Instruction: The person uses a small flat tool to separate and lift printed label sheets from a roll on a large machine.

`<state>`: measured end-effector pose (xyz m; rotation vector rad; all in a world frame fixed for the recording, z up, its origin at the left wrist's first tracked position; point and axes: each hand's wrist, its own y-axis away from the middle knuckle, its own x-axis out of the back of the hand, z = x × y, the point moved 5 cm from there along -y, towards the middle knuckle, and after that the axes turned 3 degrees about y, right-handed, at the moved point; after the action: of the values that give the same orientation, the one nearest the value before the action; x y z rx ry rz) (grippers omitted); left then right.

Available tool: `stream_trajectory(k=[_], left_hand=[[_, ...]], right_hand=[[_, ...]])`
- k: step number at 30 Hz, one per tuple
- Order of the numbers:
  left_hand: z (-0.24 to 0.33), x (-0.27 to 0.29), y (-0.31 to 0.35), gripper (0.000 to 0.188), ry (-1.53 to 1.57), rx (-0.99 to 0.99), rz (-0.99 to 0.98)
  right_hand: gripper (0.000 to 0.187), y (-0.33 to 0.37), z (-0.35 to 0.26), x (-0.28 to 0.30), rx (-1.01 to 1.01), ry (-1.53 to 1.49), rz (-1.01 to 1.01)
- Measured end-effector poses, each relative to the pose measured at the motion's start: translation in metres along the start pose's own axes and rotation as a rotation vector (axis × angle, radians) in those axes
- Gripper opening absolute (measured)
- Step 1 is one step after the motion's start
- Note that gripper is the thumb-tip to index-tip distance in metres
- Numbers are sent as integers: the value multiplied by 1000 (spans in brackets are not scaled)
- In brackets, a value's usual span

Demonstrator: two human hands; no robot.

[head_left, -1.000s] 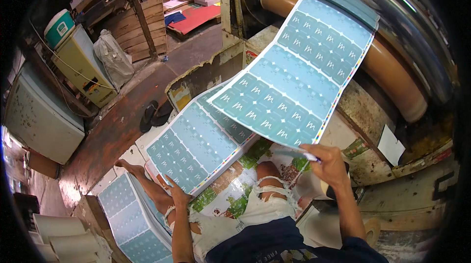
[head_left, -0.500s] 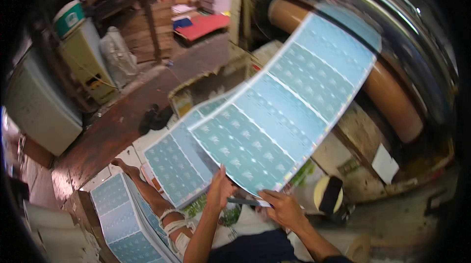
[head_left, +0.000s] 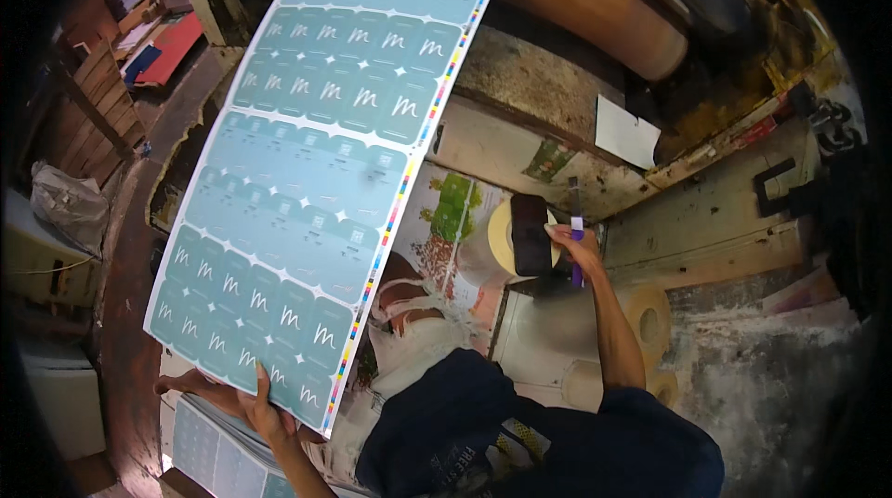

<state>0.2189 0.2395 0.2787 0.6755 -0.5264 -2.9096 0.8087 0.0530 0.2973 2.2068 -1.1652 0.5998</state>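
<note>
My left hand (head_left: 268,412) pinches the bottom edge of a long printed sheet (head_left: 316,191), thumb on its upper face. Teal and pale blue bands of label designs cover the sheet, with a strip of colour marks along its right edge; it runs up to the machine. My right hand (head_left: 583,247) is closed on a purple-handled utility knife (head_left: 577,224), its blade pointing away from me. Those fingertips are at the right edge of a black phone (head_left: 531,242), which rests on the end of a standing cream-coloured roll (head_left: 499,233).
Beyond the sheet lies a large brown roller (head_left: 595,10) in the machine. A white card (head_left: 627,133) rests on its dirty ledge. More printed sheets (head_left: 218,447) are stacked at lower left. Several rolls (head_left: 648,317) stand right of my body, and a plastic-wrapped bundle (head_left: 67,205) sits far left.
My right hand has left the sheet's lower edge and moved right to the phone with the knife. My left hand keeps hold of the sheet. The view has swung right.
</note>
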Motion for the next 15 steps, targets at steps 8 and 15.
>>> stream_trajectory(k=[8, 15], left_hand=[[25, -13, 45, 51, -21, -29, 119], [15, 34, 46, 54, -40, -6, 173]], right_hand=[[43, -32, 8, 37, 146, -36, -158], [47, -23, 12, 10, 103, -72, -115]])
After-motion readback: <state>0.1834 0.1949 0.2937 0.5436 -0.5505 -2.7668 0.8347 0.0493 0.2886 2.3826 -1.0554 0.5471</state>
